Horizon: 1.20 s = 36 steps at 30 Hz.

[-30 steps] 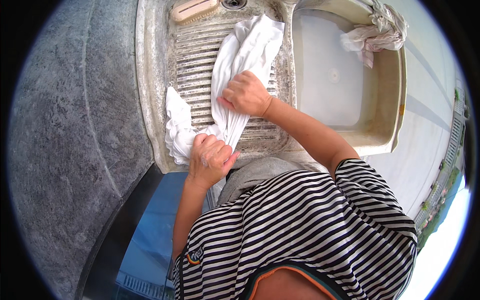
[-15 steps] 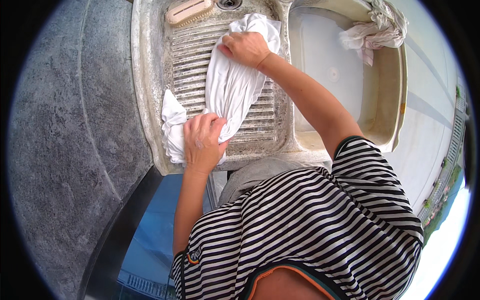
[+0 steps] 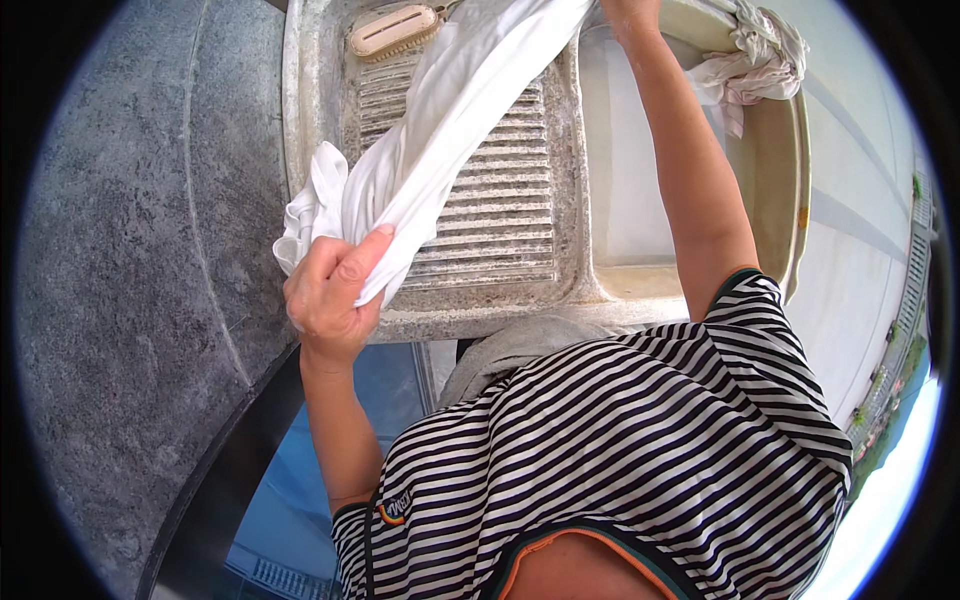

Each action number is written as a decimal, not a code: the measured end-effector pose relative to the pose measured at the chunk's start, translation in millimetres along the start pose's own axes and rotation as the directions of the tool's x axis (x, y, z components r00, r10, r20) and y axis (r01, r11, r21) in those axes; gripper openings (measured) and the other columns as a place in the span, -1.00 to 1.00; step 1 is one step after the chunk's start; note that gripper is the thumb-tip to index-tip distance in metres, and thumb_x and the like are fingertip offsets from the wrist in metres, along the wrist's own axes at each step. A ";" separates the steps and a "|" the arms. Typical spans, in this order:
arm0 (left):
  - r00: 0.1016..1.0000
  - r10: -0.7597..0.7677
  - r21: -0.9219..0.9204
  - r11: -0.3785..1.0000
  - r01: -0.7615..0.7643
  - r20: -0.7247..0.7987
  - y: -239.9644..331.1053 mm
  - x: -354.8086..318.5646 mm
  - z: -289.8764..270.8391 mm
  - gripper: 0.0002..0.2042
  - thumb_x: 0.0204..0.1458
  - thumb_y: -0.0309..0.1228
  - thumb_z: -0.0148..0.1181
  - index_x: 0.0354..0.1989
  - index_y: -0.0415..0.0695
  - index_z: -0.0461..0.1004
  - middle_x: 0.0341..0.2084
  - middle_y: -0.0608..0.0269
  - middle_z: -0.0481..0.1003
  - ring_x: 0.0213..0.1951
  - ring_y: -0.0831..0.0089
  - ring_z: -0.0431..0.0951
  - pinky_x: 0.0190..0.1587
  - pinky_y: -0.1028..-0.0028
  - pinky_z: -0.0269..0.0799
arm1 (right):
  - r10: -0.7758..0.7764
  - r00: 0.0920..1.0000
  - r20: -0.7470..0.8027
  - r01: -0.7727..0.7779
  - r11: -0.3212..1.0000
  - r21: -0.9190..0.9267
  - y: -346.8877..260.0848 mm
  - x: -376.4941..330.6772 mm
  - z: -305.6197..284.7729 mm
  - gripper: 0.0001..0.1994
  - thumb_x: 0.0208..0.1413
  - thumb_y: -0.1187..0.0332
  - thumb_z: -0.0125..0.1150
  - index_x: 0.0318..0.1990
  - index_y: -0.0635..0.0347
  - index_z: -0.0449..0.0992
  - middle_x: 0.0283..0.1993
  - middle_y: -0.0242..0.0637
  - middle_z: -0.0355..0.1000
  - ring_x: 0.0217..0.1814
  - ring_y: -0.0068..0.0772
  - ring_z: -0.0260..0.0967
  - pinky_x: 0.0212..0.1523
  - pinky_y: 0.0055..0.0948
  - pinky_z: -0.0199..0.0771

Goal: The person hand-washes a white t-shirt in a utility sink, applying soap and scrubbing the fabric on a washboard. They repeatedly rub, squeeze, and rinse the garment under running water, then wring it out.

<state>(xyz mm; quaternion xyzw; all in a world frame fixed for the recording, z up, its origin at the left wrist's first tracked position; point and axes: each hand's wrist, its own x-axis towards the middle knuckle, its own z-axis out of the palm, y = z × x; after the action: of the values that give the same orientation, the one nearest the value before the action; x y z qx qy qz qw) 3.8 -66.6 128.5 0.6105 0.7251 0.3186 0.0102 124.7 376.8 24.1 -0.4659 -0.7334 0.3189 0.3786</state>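
A long white cloth is stretched diagonally above the ribbed washboard of a concrete sink. My left hand grips its bunched near end at the washboard's front left corner. My right hand is raised to the top edge of the picture, where it holds the cloth's far end; the frame cuts off most of the hand. The cloth hangs taut between both hands and is lifted off the ribs.
A tan scrubbing brush lies at the head of the washboard. To the right is a water basin with a twisted pale cloth on its far rim. Grey stone lies at left, a blue surface below.
My right hand has slid up the washboard to the top edge, pulling the cloth out long. My left hand has lifted the near end off the board and drawn it toward me.
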 end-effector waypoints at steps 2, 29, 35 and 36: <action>0.979 0.082 0.044 0.995 -0.092 0.189 -1.4 -15.2 22.7 -0.47 -0.32 -0.59 0.42 -0.04 0.08 0.64 -0.55 0.31 0.31 -0.53 0.29 0.43 -0.47 0.27 0.35 | -0.129 0.991 -0.022 0.121 0.965 -0.234 0.7 7.2 -6.7 -0.62 0.15 0.07 0.29 -0.37 0.29 0.56 -0.50 0.02 0.52 -0.42 0.09 0.53 -0.34 -0.04 0.44; 0.772 -0.588 0.125 0.808 0.576 0.242 -102.7 72.5 160.5 -0.74 0.10 -0.32 0.33 -0.07 -0.12 0.54 -0.23 0.14 0.55 -0.19 0.22 0.60 -0.11 0.20 0.50 | -0.370 0.621 0.691 0.715 0.629 -0.306 14.8 -149.0 66.7 -0.63 0.25 -0.01 0.12 -0.48 0.00 0.57 -0.50 -0.35 0.51 -0.47 -0.23 0.53 -0.45 -0.26 0.56; 0.801 -0.557 -0.509 0.634 0.581 0.221 -78.7 96.6 139.7 -0.83 0.10 -0.50 0.38 -0.19 -0.25 0.54 -0.34 0.30 0.59 -0.31 0.57 0.56 -0.16 0.51 0.52 | -0.079 0.946 0.314 0.172 0.945 -0.280 -14.5 -93.6 60.7 -0.51 0.33 -0.14 0.00 -0.36 0.07 0.61 -0.41 -0.21 0.58 -0.38 -0.04 0.56 -0.35 -0.15 0.53; 0.828 -0.526 -0.608 0.597 0.523 0.196 -69.7 99.9 140.9 -0.81 0.09 -0.51 0.37 -0.16 -0.26 0.53 -0.32 0.26 0.60 -0.31 0.53 0.58 -0.17 0.50 0.53 | -0.077 0.964 0.254 0.125 0.976 -0.176 -39.1 -107.9 59.9 -0.54 0.32 -0.11 0.03 -0.36 0.06 0.60 -0.42 -0.19 0.56 -0.38 -0.05 0.55 -0.35 -0.15 0.53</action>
<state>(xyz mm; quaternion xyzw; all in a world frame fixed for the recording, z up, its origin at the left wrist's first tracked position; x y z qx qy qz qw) -26.0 82.2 20.6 0.3284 0.7191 0.5291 0.3084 86.5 256.0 -2.1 -0.4188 -0.8247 0.2826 0.2544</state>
